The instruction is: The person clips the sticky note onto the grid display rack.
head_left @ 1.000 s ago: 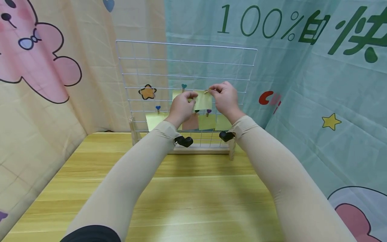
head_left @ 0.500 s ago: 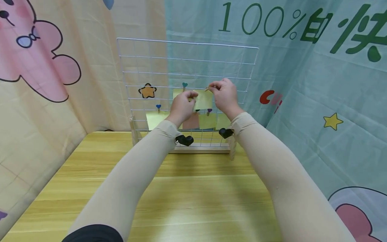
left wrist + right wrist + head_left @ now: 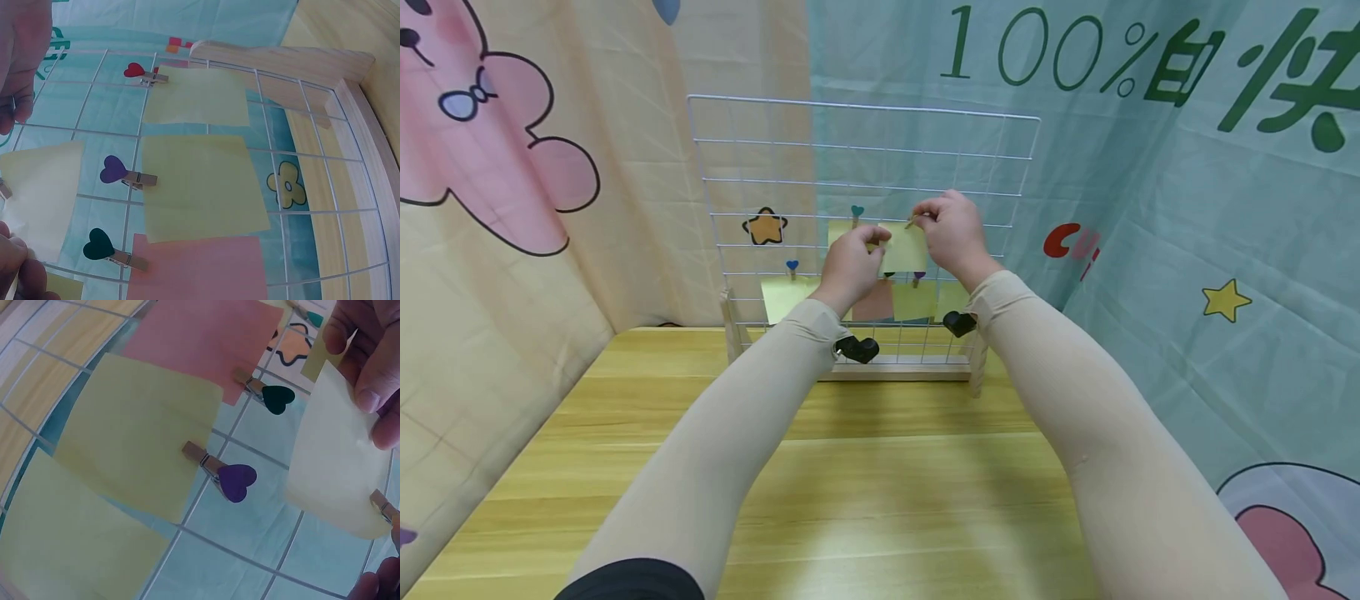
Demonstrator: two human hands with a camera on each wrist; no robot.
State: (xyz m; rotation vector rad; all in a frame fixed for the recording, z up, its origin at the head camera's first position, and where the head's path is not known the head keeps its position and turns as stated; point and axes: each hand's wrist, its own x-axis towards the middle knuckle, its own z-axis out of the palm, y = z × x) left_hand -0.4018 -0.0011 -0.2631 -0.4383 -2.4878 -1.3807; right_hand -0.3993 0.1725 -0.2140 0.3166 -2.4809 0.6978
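Note:
My left hand (image 3: 852,262) pinches the left edge of a pale yellow paper note (image 3: 905,250), held up before a white wire grid (image 3: 865,185). At the note's upper edge, my right hand (image 3: 953,229) pinches a small wooden clothespin (image 3: 382,505), whose tip overlaps the paper. In the left wrist view the note (image 3: 44,194) stands upright beside the grid, with the clothespin (image 3: 5,190) at its edge. Below it, a pink note (image 3: 203,344) and a yellow note (image 3: 137,437) hang from clothespins with a green heart (image 3: 278,399) and a purple heart (image 3: 236,482).
Another yellow note hangs behind my left hand from a teal heart clothespin (image 3: 857,213). At lower left, a yellow note (image 3: 786,298) hangs under a blue heart clothespin (image 3: 792,267). The grid stands in a wooden base (image 3: 895,375) on a wooden table (image 3: 880,500), with printed curtains (image 3: 1150,208) around.
My right hand has risen slightly and tilted while keeping the clothespin at the note's top edge. My left hand and the note stay nearly in place.

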